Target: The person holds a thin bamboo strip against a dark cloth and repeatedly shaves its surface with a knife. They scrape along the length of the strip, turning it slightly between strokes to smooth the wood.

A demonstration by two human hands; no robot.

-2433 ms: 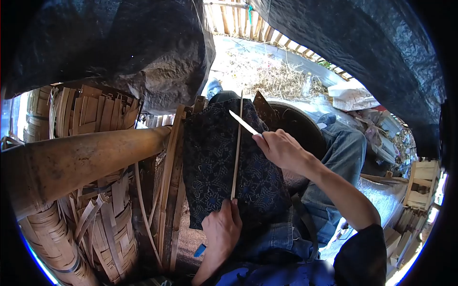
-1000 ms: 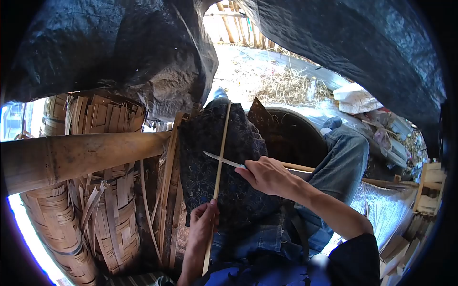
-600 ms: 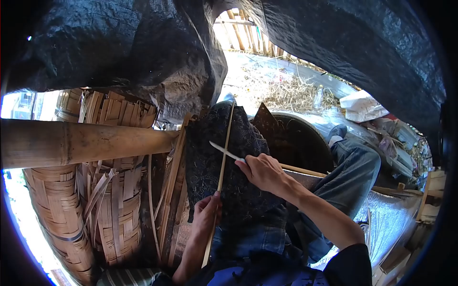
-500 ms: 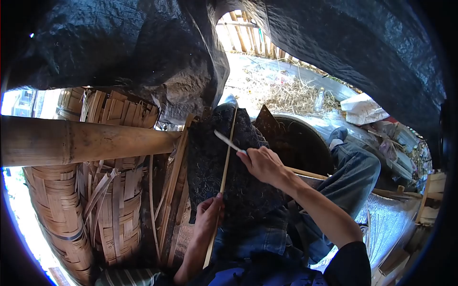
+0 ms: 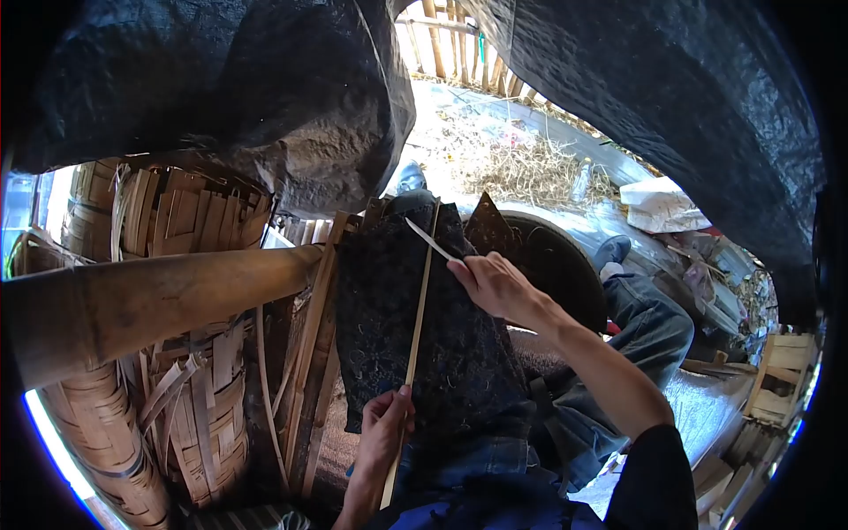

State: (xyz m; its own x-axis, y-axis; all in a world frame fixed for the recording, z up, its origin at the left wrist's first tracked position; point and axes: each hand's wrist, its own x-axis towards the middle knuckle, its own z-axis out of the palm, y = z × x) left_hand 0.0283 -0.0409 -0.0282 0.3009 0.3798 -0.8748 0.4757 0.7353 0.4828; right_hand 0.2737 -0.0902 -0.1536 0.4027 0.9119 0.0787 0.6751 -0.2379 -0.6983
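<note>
A long, thin bamboo strip [image 5: 417,340] runs lengthwise over a dark cloth [image 5: 375,309] spread on my lap. My left hand [image 5: 386,424] pinches the strip near its lower part, between thumb and fingers. In my right hand [image 5: 502,287] is a knife [image 5: 427,237], its pale blade slanting up and left. The blade crosses the strip near its upper end and seems to touch it. Most of the knife's handle is hidden in my fist.
A thick bamboo pole [image 5: 177,291] juts in from the left, before tall woven bamboo baskets [image 5: 208,415]. Bamboo slats [image 5: 314,353] stand beside my lap. A dark round container [image 5: 565,274] sits right of the cloth. Black plastic sheeting [image 5: 654,106] hangs overhead. A wooden crate [image 5: 782,375] stands at right.
My right hand and the knife have shifted slightly up along the strip. My left hand still grips the strip, a little lower in view. The camera view has tilted slightly.
</note>
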